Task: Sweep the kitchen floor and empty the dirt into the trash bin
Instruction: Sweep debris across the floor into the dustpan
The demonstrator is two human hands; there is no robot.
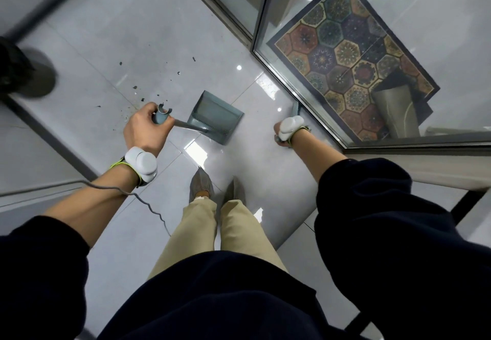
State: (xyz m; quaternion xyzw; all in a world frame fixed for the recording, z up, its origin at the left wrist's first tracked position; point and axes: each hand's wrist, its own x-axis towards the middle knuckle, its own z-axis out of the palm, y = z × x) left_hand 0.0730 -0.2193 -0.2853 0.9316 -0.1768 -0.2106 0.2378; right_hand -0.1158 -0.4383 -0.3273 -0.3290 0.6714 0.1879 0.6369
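Note:
My left hand (143, 129) grips the top of the grey-blue dustpan's long handle (162, 118). The dustpan (215, 116) sits on the pale tiled floor just ahead of my feet, its mouth facing away to the upper left. Dark crumbs of dirt (138, 92) lie scattered on the tiles beyond my left hand. My right hand (283, 133) is curled round a thin grey handle, mostly hidden behind my wrist device; a bit of grey broom head (295, 108) shows beyond it, beside the glass door's frame.
A glass sliding door (292, 79) with a metal frame runs along the right, a patterned mat (350, 74) behind it. A dark round base (32, 76) stands at the far left. A grey cable (148, 204) trails from my left wrist. My shoes (202, 188) stand mid-floor.

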